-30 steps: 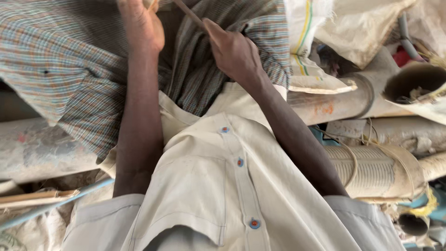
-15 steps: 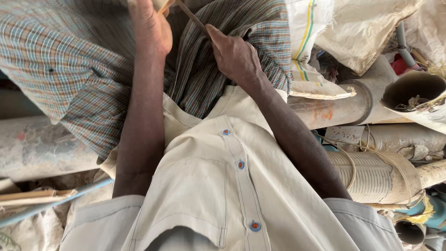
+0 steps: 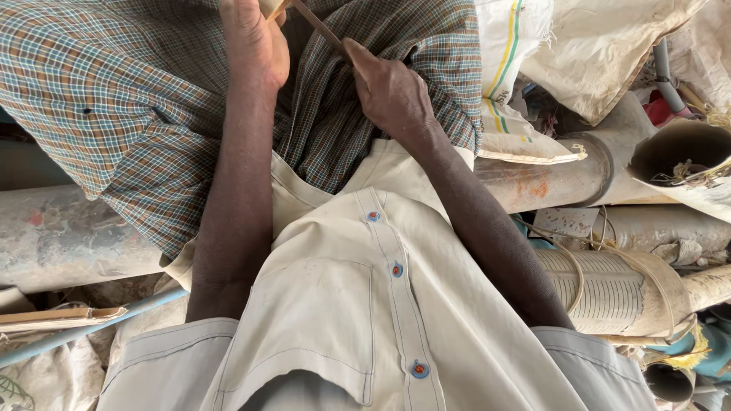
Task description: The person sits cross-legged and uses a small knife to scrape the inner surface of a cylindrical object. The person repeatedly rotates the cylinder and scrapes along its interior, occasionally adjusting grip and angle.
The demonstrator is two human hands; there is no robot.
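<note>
My left hand (image 3: 255, 42) is closed around a pale wooden piece (image 3: 272, 7) at the top edge of the view; most of that piece is out of frame. My right hand (image 3: 388, 87) grips a thin brown stick-like tool (image 3: 316, 23) that slants up toward the wooden piece. Both hands are raised above my lap, which is covered by a checked cloth (image 3: 114, 114). My cream buttoned shirt (image 3: 365, 304) fills the lower middle of the view.
Grey pipes lie across the ground: one on the left (image 3: 68, 236), one on the right (image 3: 548, 179), and a ribbed one (image 3: 609, 285). White woven sacks (image 3: 601, 46) are heaped at the upper right. A thin blue rod (image 3: 91, 327) lies at the lower left.
Both hands have shifted slightly to the right and up in the view. The right hand's grip on the thin tool is unchanged.
</note>
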